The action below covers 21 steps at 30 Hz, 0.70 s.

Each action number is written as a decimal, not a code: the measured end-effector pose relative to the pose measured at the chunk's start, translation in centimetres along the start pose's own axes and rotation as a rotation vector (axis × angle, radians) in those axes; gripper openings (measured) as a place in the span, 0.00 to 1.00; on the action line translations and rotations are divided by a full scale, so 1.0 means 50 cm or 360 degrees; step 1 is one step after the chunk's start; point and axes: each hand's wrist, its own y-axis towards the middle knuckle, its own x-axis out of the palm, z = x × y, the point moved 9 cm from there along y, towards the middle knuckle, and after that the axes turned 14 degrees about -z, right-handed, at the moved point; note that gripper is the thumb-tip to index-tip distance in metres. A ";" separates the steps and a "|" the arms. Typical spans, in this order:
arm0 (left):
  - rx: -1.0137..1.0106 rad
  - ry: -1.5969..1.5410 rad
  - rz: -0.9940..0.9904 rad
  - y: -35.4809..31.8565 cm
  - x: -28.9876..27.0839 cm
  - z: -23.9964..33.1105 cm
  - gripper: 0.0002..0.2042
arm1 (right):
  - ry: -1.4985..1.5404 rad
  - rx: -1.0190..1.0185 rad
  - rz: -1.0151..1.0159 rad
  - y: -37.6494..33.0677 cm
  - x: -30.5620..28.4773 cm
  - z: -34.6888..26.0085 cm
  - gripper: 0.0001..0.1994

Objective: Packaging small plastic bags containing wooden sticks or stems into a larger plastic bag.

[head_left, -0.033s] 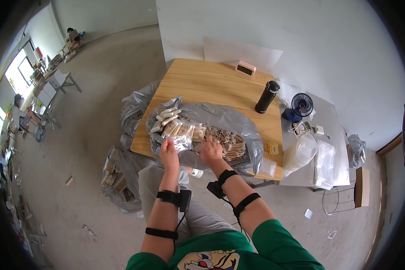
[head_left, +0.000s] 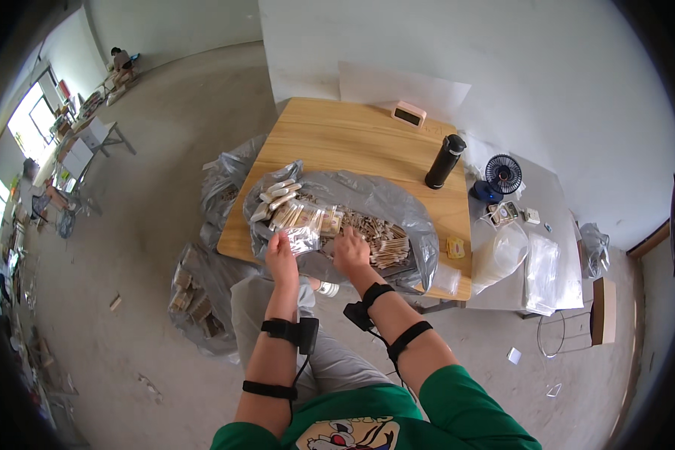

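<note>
- Left hand (head_left: 281, 257) at near edge of grey bag (head_left: 397, 199), fingers pinching a clear packet (head_left: 301, 238); the packet lies on the bag's near left part, touching the heap.
- Right hand (head_left: 350, 253) just beside it, palm down on the heap of small wooden pieces (head_left: 379, 236); fingers spread and flat; whether anything is gripped cannot be told.
- Grey bag spread open on the wooden desk (head_left: 337, 139), covering its near half, edge hanging over the front.
- Filled packets (head_left: 277, 196) stacked at the bag's left end, pale and oblong, lying side by side.
- Loose wooden pieces piled in the bag's middle and right.
- Black straps with small boxes on both forearms.
- Black bottle (head_left: 445, 161) upright on the desk, past the bag's right end, apart from it.
- Small pink clock (head_left: 409, 114) at the desk's far edge, by the wall.
- Lower grey side table (head_left: 555, 202) touching the desk's right side; small blue fan (head_left: 501, 176) on it, clear plastic bags (head_left: 541, 270) toward its front.
- More grey sacks (head_left: 199, 289) on the floor left of the desk, holding similar bundles.
- Knees in grey trousers under the desk's front edge.
</note>
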 end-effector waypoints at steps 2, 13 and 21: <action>-0.0022 -0.0087 -0.0042 -0.001 -0.002 -0.006 0.13 | 0.0186 0.0041 0.0103 0.002 0.005 0.009 0.13; -0.0264 -0.0281 -0.0240 -0.033 0.037 -0.028 0.18 | 0.2526 -0.0175 0.0715 -0.186 -0.126 0.201 0.08; -0.0331 -0.0300 -0.0345 -0.107 0.107 0.011 0.17 | 0.2641 0.0439 0.1136 -0.337 -0.069 0.448 0.11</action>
